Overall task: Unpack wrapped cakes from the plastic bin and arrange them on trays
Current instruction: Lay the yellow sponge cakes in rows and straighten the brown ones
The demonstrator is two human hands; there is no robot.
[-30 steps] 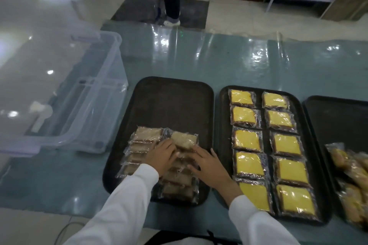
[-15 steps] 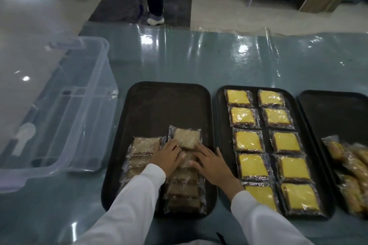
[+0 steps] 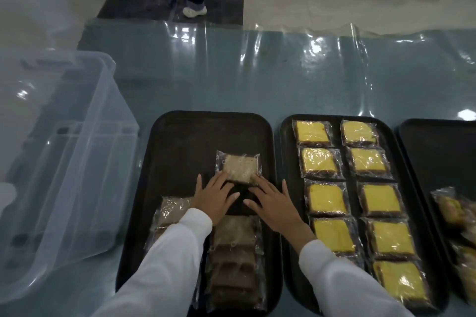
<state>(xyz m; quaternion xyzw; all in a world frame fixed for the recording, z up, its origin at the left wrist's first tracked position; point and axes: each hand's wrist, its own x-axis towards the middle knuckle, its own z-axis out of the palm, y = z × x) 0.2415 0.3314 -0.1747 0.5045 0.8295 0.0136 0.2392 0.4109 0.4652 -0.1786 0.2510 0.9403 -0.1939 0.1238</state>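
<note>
In the head view, both hands are lying flat with fingers straight, side by side but apart, on the left tray (image 3: 180, 136). The left hand (image 3: 215, 197) and right hand (image 3: 270, 202) are touching the near edge of a wrapped brown cake (image 3: 239, 168) sitting alone at mid-tray; neither is gripping it. More brown cakes (image 3: 234, 262) are lying overlapped nearer. The cake is looking light and soft, its film slippery, so I judge flat-finger sliding or pinching the wrapper's side seams safest, without squeezing. The clear plastic bin (image 3: 77, 162) is standing left.
</note>
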